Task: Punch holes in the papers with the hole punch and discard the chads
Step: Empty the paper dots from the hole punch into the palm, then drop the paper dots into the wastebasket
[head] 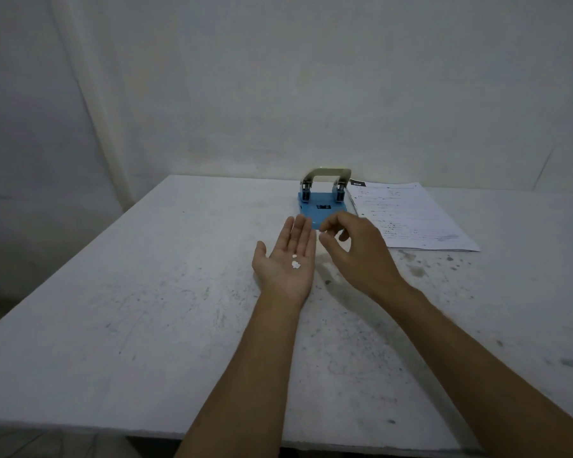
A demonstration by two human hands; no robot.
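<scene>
A blue hole punch (323, 201) with a metal lever handle stands near the far edge of the table. Printed papers (407, 216) lie flat just to its right. My left hand (286, 259) rests palm up on the table in front of the punch, fingers together and flat, with a few small white chads (295, 262) lying on the palm. My right hand (358, 249) hovers just right of it, thumb and forefinger curled close together a little apart, nothing visible between them.
The white table (146, 309) is scuffed and stained, with dark specks to the right of my right hand. A bare wall rises right behind the table's far edge. The table's front edge runs across the bottom of the view.
</scene>
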